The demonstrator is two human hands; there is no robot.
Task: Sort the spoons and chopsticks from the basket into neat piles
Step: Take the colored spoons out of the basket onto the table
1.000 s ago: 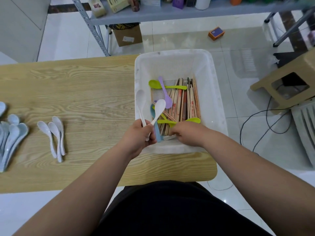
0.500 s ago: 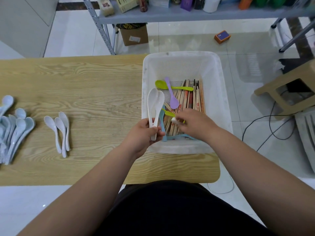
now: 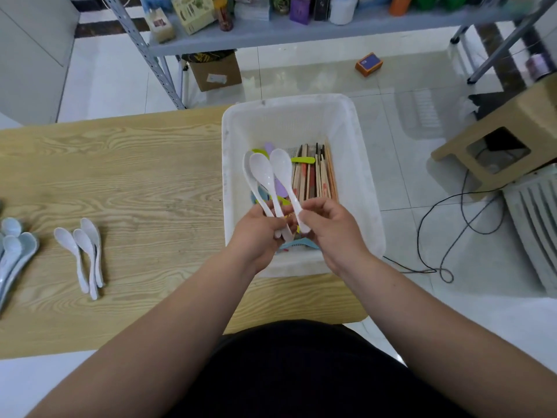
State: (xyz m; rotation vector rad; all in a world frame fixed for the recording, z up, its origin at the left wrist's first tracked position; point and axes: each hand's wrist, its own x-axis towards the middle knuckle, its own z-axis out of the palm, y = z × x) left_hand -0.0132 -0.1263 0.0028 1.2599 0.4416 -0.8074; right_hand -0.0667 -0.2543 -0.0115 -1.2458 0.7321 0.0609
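A white plastic basket [image 3: 366, 188] sits at the right end of the wooden table [image 3: 144, 176]. Inside it lie wooden chopsticks [image 3: 316, 176] and green, purple and blue spoons, partly hidden. My left hand [image 3: 256, 233] grips the handles of two white spoons [image 3: 259, 173] above the basket's near end. My right hand [image 3: 328, 227] pinches the handle of a third white spoon [image 3: 283, 176] right beside them. Three white spoons [image 3: 86, 251] lie together on the table to the left. A pile of pale blue spoons [image 3: 13, 248] lies at the far left edge.
A metal shelf [image 3: 301, 31] with boxes and bottles stands beyond the table. On the floor are a cardboard box [image 3: 215, 70], an orange box [image 3: 369, 64], a beige stool [image 3: 500, 140], a black cable [image 3: 452, 230] and a ribbed white object [image 3: 536, 224] on the right.
My right hand has lifted a third white spoon out of the basket and brought it up next to the two in my left hand. Both hands have risen slightly.
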